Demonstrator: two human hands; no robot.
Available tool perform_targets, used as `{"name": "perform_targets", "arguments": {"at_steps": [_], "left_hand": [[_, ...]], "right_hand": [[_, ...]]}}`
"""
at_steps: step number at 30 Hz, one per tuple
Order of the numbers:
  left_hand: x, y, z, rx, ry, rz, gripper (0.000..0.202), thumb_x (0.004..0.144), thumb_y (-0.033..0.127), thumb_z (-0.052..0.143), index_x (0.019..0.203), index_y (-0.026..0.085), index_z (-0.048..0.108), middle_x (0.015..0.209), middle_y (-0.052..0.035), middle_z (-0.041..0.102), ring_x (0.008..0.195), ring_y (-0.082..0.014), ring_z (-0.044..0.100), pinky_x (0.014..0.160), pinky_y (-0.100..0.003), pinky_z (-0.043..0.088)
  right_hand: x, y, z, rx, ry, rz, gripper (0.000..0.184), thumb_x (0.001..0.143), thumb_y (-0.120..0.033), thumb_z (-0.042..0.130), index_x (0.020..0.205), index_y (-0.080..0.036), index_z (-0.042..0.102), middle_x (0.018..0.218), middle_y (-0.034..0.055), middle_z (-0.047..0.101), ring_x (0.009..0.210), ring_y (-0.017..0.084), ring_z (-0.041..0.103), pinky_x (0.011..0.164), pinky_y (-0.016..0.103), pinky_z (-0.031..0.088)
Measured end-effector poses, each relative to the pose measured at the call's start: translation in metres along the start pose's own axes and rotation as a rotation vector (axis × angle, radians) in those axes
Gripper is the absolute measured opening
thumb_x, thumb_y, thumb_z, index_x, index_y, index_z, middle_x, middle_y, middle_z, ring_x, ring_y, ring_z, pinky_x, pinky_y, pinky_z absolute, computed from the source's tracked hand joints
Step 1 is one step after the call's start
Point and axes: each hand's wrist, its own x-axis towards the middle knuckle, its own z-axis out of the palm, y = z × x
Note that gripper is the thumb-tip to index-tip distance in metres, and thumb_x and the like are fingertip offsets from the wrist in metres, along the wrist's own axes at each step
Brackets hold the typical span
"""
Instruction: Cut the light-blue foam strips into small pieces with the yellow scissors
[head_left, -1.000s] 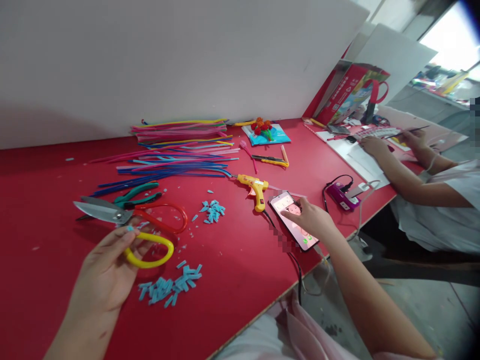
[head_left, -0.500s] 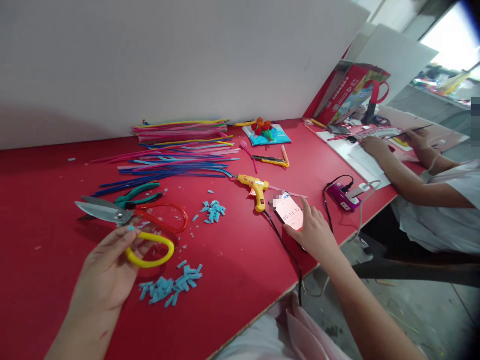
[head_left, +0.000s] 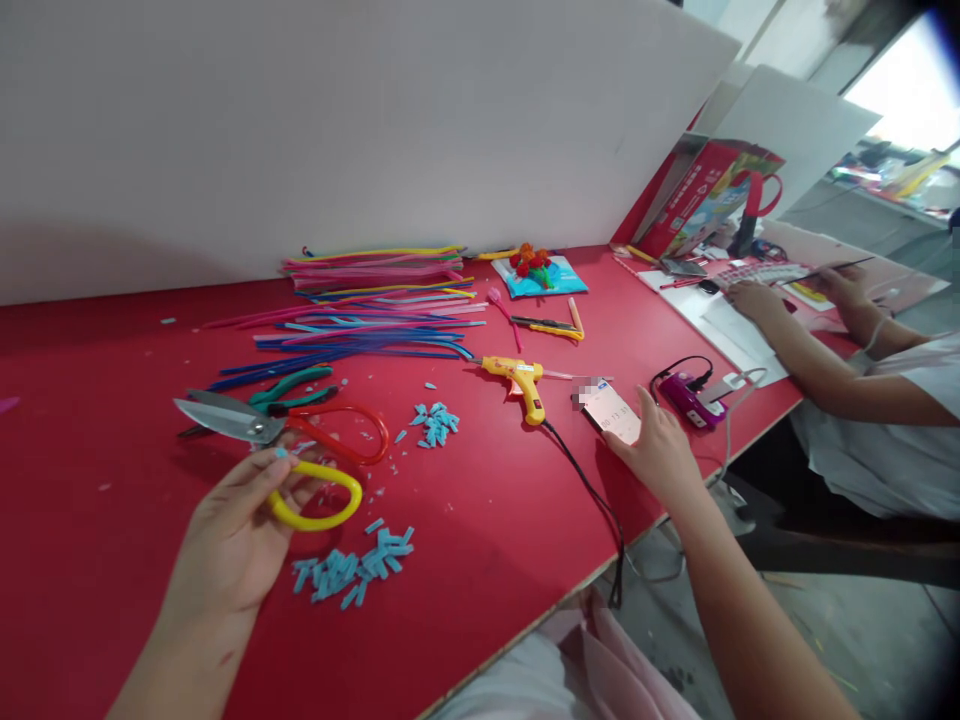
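Two heaps of short light-blue pieces lie cut on the red table (head_left: 480, 610), a nearer heap (head_left: 352, 572) and a smaller farther heap (head_left: 436, 426), with scraps scattered round them. Beyond, long pipe cleaners (head_left: 367, 337) in blue, pink and yellow lie whole, so the cutting looks partly done, with plenty of uncut length left; nothing shows the pieces being joined, and the yellow glue gun (head_left: 511, 370) lies unheld

The left hand (head_left: 232, 530) grips the scissors (head_left: 259, 430) by the base of their yellow handle, left of the glue gun and just beyond the nearer heap. Their long axis runs roughly left to right: the slightly parted blades point left, the red and yellow loops right. A light-blue spot shows at the thumb tip; whether it is a held piece, I cannot tell

The right hand (head_left: 664, 455) spreads thumb and fingers about the phone (head_left: 616, 412), its long axis slanting from far left to near right; whether they clasp it is unclear
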Motion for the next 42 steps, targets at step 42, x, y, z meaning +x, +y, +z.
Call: {"name": "perform_targets", "arguments": {"at_steps": [42], "left_hand": [[-0.023,-0.014,0.001,0.815,-0.267,0.505,0.005,0.07,0.02,0.056,0.073,0.022,0.058,0.073,-0.0014,0.051,0.068,-0.0143,0.049,0.062,-0.026,0.038]], "right_hand": [[-0.009,-0.255,0.008,1.298,-0.706,-0.245,0.02,0.064,-0.023,0.054,0.076,-0.021,0.038,0.069,-0.0053,0.048,0.056,0.008,0.043,0.052,0.02,0.035]]}}
